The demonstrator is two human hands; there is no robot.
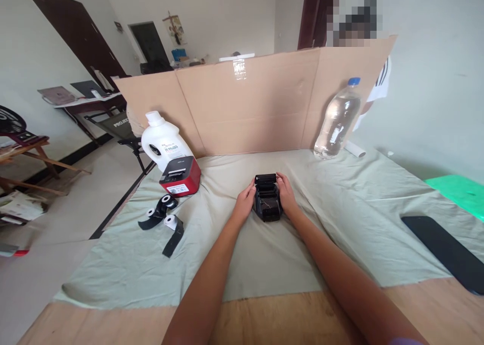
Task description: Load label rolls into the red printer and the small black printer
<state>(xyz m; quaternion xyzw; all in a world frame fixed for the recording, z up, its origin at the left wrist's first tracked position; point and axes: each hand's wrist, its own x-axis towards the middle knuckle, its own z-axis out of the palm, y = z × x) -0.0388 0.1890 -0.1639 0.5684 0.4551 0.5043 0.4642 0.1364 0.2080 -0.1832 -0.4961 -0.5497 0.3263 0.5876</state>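
A small black device (267,198) with its lid raised sits on the green cloth (280,264) at the middle of the table. My left hand (245,199) is closed against its left side, and my right hand (286,193) holds the right side near the lid. To the left stands a red and black printer (183,177). In front of that printer lie several small rolls with black strips, one of them a white-cored roll (171,222) with its strip unrolled toward me.
Behind the printer stands a white jug (162,140). A cardboard panel (249,108) rises along the back, with a large water bottle (338,120) at its right. A dark phone-like slab (444,251) lies far right. A person is behind the panel.
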